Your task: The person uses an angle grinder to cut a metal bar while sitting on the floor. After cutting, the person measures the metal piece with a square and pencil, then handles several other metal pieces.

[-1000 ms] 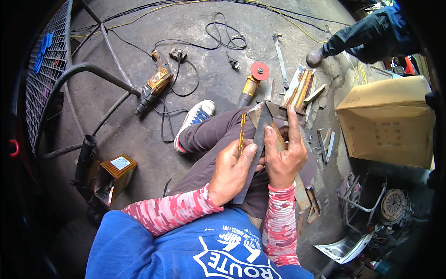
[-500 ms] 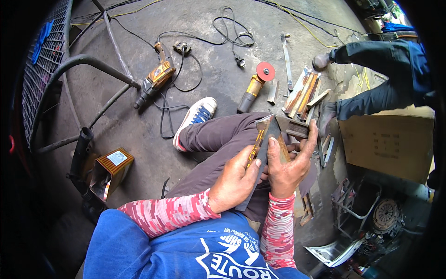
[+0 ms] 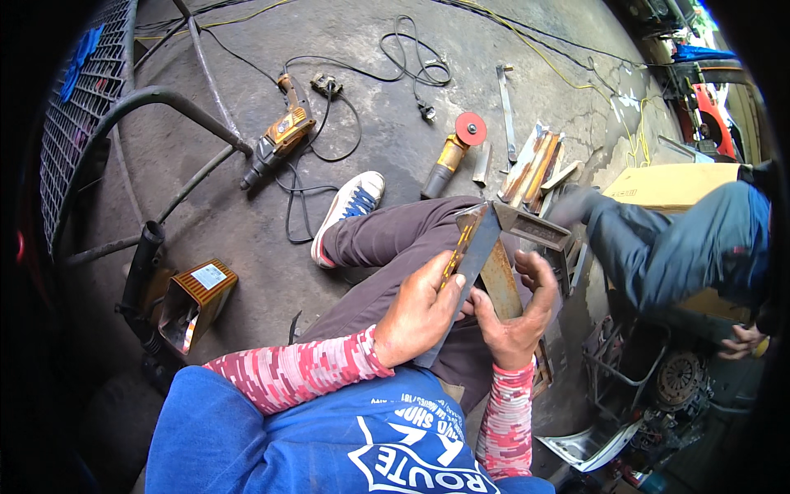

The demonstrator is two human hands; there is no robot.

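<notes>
My left hand (image 3: 421, 314) is closed around a rusty steel angle piece (image 3: 466, 239) with yellow marks along its edge. The same hand pins the dark blade of a try square (image 3: 477, 257) against it. The square's thick stock (image 3: 535, 228) points right, over my knee. A rusty brown strip of metal (image 3: 499, 278) shows on the blade's other side; whether it belongs to the same piece, I cannot tell. Beside it my right hand (image 3: 518, 317) has its fingers spread and curved, off the stock. The thumb lies close to the brown strip.
An angle grinder (image 3: 447, 165) with a red disc and a corded drill (image 3: 282, 140) lie on the concrete. Steel offcuts (image 3: 533, 169) are piled ahead. A yellow-brown tin (image 3: 197, 300) and a tubular frame (image 3: 173, 99) stand left. On the right, a person's legs (image 3: 683, 247) pass a cardboard box (image 3: 671, 183).
My right hand has let go of the square's stock and opened, shifting slightly down. The left hand keeps its grip. The person at the right has stepped nearer, in front of the cardboard box.
</notes>
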